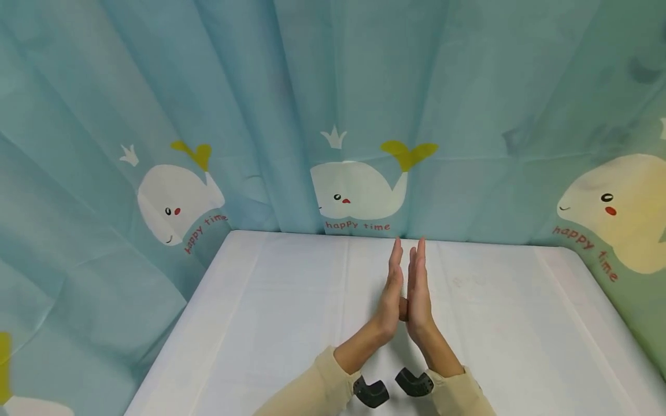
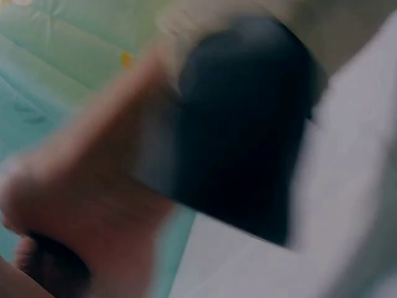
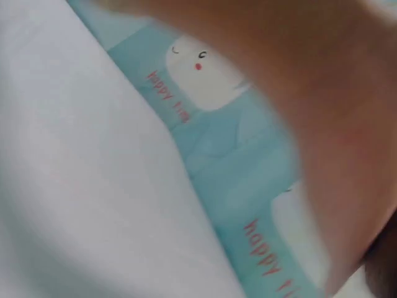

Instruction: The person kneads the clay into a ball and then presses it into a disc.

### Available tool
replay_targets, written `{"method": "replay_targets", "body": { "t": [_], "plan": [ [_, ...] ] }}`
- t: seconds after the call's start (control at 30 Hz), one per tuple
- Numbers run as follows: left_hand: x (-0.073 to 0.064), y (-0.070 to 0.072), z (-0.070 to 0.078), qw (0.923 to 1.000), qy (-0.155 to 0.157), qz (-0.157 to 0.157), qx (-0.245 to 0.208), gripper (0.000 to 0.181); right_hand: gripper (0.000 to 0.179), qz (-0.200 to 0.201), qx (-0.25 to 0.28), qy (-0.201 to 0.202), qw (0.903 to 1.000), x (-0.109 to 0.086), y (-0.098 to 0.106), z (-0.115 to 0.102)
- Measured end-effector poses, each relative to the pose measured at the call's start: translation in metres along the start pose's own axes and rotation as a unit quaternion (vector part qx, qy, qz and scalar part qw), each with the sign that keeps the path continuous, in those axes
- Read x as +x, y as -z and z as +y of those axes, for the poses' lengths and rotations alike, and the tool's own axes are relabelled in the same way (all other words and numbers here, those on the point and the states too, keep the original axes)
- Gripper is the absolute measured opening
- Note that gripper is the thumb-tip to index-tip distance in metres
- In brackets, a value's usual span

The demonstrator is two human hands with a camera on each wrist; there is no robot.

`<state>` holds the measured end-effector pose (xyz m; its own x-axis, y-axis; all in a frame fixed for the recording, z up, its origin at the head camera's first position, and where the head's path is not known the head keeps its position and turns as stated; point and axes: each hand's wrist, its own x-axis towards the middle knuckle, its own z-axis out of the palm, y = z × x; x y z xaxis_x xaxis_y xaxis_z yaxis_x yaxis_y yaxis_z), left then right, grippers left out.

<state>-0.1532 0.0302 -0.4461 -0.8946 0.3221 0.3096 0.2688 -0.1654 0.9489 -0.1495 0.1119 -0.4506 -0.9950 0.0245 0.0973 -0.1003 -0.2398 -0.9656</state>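
Observation:
Above the white table my left hand [image 1: 386, 303] and right hand [image 1: 420, 297] stand upright, palm facing palm, with straight fingers pointing away. Low between the palms sits a small brown roundish thing [image 1: 403, 309], pressed from both sides. Its kind I cannot tell, since the hands hide most of it. At the fingertips a narrow gap separates the hands. The left wrist view is blurred; a dark rounded patch shows beside a palm at its lower left. Blurred skin fills the right side of the right wrist view.
A black camera mount [image 1: 371, 393] sits at the left wrist, and another black mount [image 1: 414, 382] at the right, close together below the hands. The white table [image 1: 291, 289] extends to both sides. Behind it hangs a blue-green curtain [image 1: 291, 86] with printed whales.

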Motion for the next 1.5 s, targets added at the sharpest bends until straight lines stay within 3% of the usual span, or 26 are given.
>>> {"method": "replay_targets", "body": {
  "t": [0.1,0.27,0.4,0.5,0.57,0.73,0.83,1.0,1.07,1.17,1.33,1.5],
  "plan": [
    [0.001,0.002,0.004,0.9997,-0.024,0.000,-0.009,0.064,0.058,-0.010,0.005,-0.016,0.9998,-0.001,0.000,0.008],
    [0.011,0.009,0.004,0.9981,-0.059,0.019,0.009,0.066,0.057,-0.030,0.017,0.000,0.9994,-0.013,-0.012,0.008],
    [0.018,0.013,-0.004,0.9979,-0.037,0.048,0.022,0.064,0.053,-0.042,0.010,0.021,0.9988,-0.023,-0.017,-0.003],
    [0.016,0.012,-0.009,0.9983,-0.010,0.053,0.024,0.065,0.053,-0.044,-0.001,0.044,0.9981,-0.026,-0.018,-0.011],
    [0.013,0.010,-0.009,0.9990,-0.003,0.039,0.020,0.066,0.055,-0.039,0.003,0.052,0.9979,-0.023,-0.016,-0.014],
    [0.002,0.003,-0.001,0.9993,-0.008,-0.037,0.005,0.067,0.055,-0.005,0.026,0.042,0.9987,-0.004,-0.006,-0.014],
    [-0.002,0.003,0.007,0.9982,-0.004,-0.052,-0.029,0.064,0.054,0.005,0.027,0.025,0.9993,0.002,-0.001,-0.007],
    [0.001,0.009,0.012,0.9937,0.011,-0.018,-0.110,0.058,0.058,-0.007,0.027,0.017,0.9995,-0.002,-0.003,0.002],
    [0.003,0.011,0.011,0.9928,0.014,-0.003,-0.119,0.057,0.058,-0.013,0.020,0.015,0.9996,-0.006,-0.007,0.004],
    [0.008,0.014,0.006,0.9947,0.012,0.027,-0.098,0.057,0.054,-0.022,-0.007,0.016,0.9996,-0.015,-0.012,0.003],
    [0.017,0.017,-0.008,0.9974,0.011,0.069,-0.018,0.060,0.050,-0.025,-0.034,0.046,0.9981,-0.026,-0.020,-0.004],
    [0.014,0.013,-0.021,0.9980,0.027,0.056,-0.012,0.059,0.052,-0.018,-0.028,0.079,0.9963,-0.022,-0.018,-0.016]
  ]
}}
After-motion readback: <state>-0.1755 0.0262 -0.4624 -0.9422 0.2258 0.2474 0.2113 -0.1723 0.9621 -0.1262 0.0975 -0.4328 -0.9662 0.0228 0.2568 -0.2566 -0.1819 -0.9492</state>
